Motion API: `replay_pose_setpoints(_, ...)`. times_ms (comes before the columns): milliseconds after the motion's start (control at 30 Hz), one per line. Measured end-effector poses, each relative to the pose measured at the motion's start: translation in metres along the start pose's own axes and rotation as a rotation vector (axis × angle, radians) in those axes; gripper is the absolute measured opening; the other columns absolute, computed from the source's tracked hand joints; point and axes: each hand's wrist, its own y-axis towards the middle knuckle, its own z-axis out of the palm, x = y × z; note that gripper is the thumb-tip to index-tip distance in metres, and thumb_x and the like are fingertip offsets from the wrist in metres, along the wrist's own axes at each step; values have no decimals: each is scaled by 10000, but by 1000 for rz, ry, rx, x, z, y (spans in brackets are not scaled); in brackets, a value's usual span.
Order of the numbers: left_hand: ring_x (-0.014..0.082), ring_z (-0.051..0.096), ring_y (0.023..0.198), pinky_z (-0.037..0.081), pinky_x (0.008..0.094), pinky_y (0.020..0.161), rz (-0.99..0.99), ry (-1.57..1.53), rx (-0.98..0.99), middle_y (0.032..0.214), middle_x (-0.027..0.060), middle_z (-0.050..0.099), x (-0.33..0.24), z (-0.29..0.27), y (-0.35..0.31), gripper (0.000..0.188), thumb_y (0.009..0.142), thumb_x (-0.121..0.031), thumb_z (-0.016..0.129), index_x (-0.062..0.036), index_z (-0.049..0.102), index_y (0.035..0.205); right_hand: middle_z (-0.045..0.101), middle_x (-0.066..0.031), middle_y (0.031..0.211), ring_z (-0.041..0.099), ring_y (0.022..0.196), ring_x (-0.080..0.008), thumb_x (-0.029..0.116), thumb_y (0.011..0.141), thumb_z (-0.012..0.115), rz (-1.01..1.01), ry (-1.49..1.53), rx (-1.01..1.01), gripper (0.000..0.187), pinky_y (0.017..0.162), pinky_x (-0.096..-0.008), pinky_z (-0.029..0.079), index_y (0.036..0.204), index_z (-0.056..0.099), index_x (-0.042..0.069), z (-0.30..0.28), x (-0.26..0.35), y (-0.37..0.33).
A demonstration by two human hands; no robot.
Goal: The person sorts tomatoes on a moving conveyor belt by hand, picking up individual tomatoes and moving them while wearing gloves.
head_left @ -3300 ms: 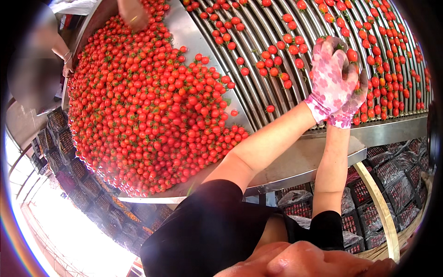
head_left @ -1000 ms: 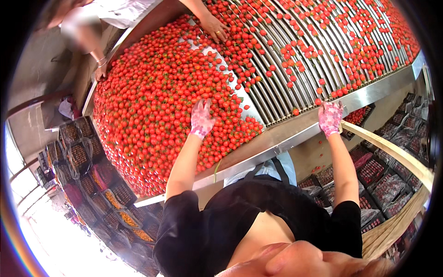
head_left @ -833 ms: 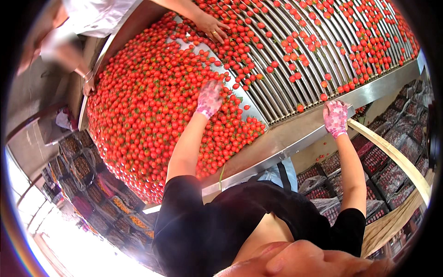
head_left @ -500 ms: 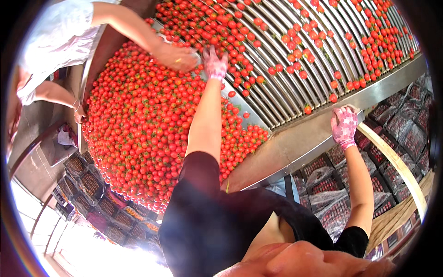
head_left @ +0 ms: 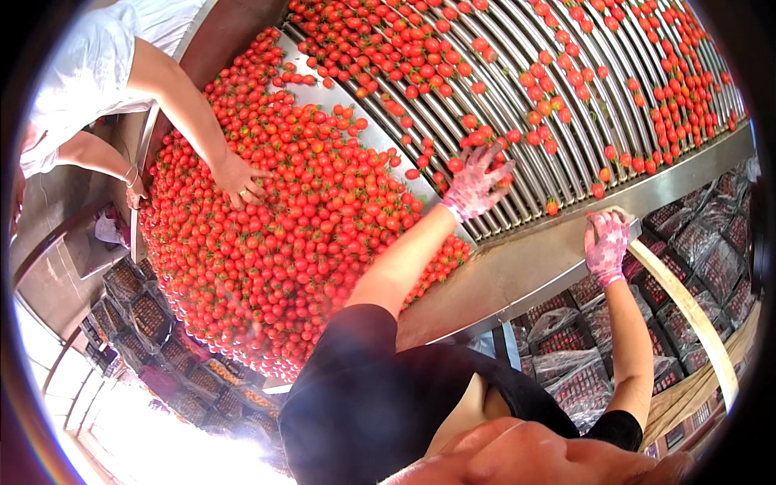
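L hand (head_left: 478, 179) nr toms (head_left: 455, 164), R hand (head_left: 606, 240) @ ledge (head_left: 517, 267); 1 co-worker (head_left: 89, 69).

Produce-sorting shed: tomatoes (head_left: 545, 107) are lying on metal rollers (head_left: 574, 166), one o'clock. Filled crates (head_left: 564, 339) are standing, four o'clock.

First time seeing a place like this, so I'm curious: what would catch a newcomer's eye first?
The big heap of red tomatoes, left of centre. To its right, more tomatoes lie on shiny rollers. The pink-gloved left hand stands out against those rollers, with the right hand at the metal frame.
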Motion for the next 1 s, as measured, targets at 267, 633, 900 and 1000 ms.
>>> replay_pose_setpoints(267, 417, 354, 1367, 304, 474, 1147, -681, 278, -614, 1514, 219, 339, 194, -141, 108, 761, 876, -512, 617, -59, 419, 1455, 623, -119, 1000, 554, 1055, -348, 80, 763, 673, -33, 36, -15, 302, 1019, -513, 382, 1063, 639, 78, -1, 12, 10)
replay_pose_setpoints(633, 381, 320, 1422, 128, 587, 1191, -488, 242, -358, 1521, 159, 389, 63, -34, 158, 697, 856, -492, 611, -124, 470, 1431, 606, -105, 930, 560, 979, -336, 69, 745, 657, -57, 27, -51, 222, 972, -503, 401, 964, 625, 85, -3, 20, 13)
replay_pose_setpoints(900, 310, 435, 1340, 374, 541, 1104, -44, -48, -141, 1424, 126, 466, 0, -11, 85, 549, 816, -285, 685, -172, 537, 1332, 606, -108, 907, 556, 966, -340, 65, 759, 629, -61, 32, -34, 178, 969, -509, 405, 936, 628, 81, -2, 21, 8)
replay_pose_setpoints(1000, 304, 479, 1307, 399, 456, 1093, -163, 93, -490, 1301, 148, 570, 90, -84, 77, 546, 788, -182, 716, -89, 558, 1302, 600, -112, 916, 549, 978, -345, 69, 770, 622, -54, 22, -34, 166, 983, -516, 397, 936, 625, 81, 2, 23, 6)
